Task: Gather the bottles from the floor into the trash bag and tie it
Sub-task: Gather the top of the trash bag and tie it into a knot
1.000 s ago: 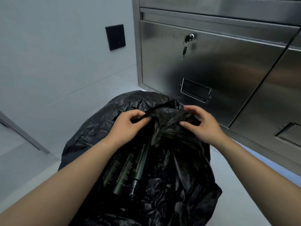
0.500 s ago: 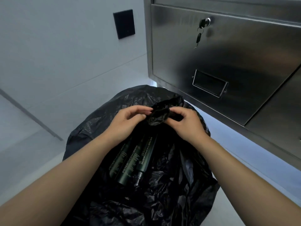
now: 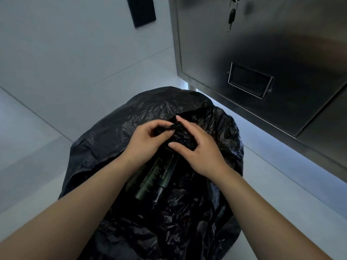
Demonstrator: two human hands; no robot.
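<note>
A crumpled black trash bag [image 3: 116,139] sits on the pale floor below me. Through its gap I see dark green bottles [image 3: 150,182] with white lettering, lying side by side under my wrists. My left hand [image 3: 148,141] pinches a twisted strand of the bag's top between thumb and fingers. My right hand [image 3: 199,152] lies over the bunched plastic beside it, fingers curled around the gathered top. The two hands touch above the bag's middle.
A stainless steel cabinet [image 3: 281,53] with a label holder [image 3: 249,80] and a key [image 3: 231,15] in its lock stands close on the right. A black wall plate [image 3: 141,10] is on the pale wall behind. Pale floor [image 3: 272,184] surrounds the bag.
My hands have come together from apart, drawing the bag's top edges into one bunch. The right hand has crossed over the gathered plastic. My view has tilted downward.
</note>
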